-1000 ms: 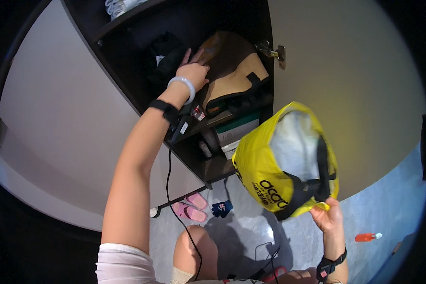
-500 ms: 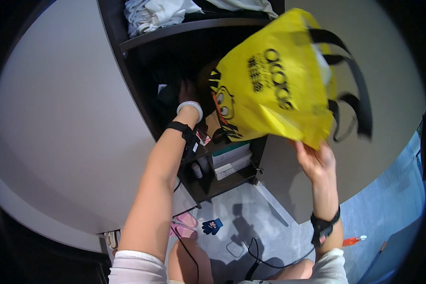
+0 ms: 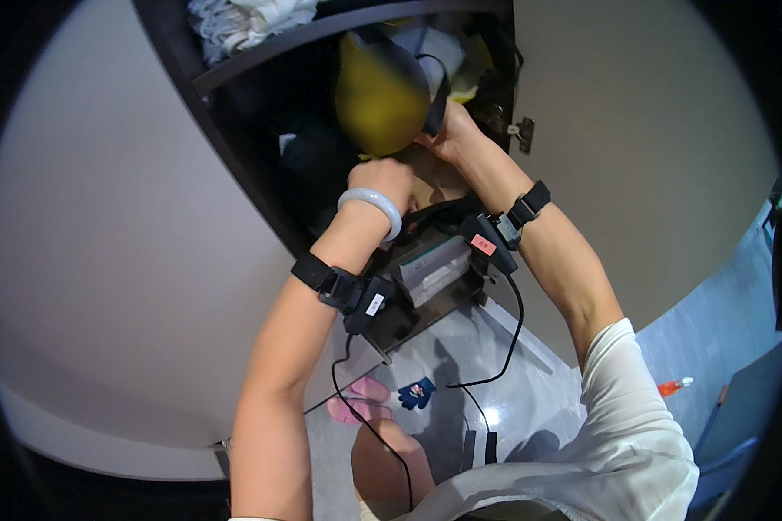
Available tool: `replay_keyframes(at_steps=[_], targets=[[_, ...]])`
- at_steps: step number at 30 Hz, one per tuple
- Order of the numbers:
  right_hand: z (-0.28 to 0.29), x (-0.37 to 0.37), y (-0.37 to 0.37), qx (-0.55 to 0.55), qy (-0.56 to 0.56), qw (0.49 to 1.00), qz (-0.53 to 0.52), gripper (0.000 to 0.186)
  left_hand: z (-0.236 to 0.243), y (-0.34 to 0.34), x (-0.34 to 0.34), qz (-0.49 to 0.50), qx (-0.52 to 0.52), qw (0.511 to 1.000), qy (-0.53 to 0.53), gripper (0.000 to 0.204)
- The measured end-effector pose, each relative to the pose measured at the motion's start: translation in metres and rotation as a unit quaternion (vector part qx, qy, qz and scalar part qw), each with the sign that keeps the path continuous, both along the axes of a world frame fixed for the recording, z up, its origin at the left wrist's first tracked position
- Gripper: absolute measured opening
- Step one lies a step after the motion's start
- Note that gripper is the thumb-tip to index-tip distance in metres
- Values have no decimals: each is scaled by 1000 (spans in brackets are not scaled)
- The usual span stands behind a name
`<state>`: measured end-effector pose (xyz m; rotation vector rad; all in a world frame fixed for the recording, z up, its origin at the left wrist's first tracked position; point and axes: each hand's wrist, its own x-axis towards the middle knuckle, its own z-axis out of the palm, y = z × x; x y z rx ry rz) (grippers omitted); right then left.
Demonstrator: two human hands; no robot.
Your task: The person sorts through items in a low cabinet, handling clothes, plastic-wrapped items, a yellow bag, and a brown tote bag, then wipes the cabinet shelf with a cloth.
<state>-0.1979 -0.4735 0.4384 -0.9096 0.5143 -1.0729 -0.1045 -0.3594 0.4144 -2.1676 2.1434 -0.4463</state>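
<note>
The yellow bag (image 3: 381, 104) now stands inside the dark cabinet, partly smeared, with its dark handle and some white contents (image 3: 430, 48) showing. My right hand (image 3: 449, 130) grips the bag's right side near its handle; its fingertips are partly hidden. Just below the bag, my left hand (image 3: 384, 181) is closed with curled fingers, beside a tan, cardboard-like thing (image 3: 439, 178). What the left hand holds, if anything, is hidden. A pale bangle (image 3: 369, 198) circles my left wrist.
White cloth (image 3: 248, 26) lies on the shelf above. Boxes (image 3: 439, 273) sit on the shelf below. Open cabinet doors stand left (image 3: 130, 243) and right (image 3: 634, 148). Pink slippers (image 3: 365, 401) and a dark blue glove (image 3: 417, 393) lie on the floor. Cables hang from my wrist straps.
The yellow bag has moved from in front of the right door into the cabinet, with my right hand following inward. My left hand has come out of the dark shelf toward the bag's lower edge.
</note>
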Motion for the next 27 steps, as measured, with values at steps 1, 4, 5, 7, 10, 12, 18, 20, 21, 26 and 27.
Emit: replay_keyframes(at_steps=[1,4,5,7,10,12,18,20,21,26,27], targets=[[-4,-4,-1,-49,13,998,41,28,-5,-6,-3,-102,-98,990,12,27],[1,-35,-6,-144,36,984,97,44,0,-24,-17,-195,-199,956,-93,22],[2,-49,-7,-198,39,976,77,47,3,-40,-10,-206,-128,959,-146,27],[-1,-66,7,-165,44,983,62,63,3,-47,5,-104,-180,946,-247,34],[-42,-90,27,-266,150,946,-110,62,24,-59,25,-63,-92,934,-340,46],[-88,-101,19,-332,254,868,-267,71,41,-56,21,-8,-46,936,-348,62],[-140,-69,54,-26,147,964,-220,93,50,-55,52,59,-71,965,-245,110],[-135,-67,32,-67,143,965,-211,85,51,-57,53,71,-71,973,-209,120],[-134,-67,14,-108,146,963,-202,78,49,-60,48,65,-70,973,-211,120],[-123,-38,-23,-266,205,926,-173,28,46,-56,34,107,-21,976,-188,107],[-114,-28,-2,-285,203,922,-167,23,45,-48,40,136,-11,973,-186,95]])
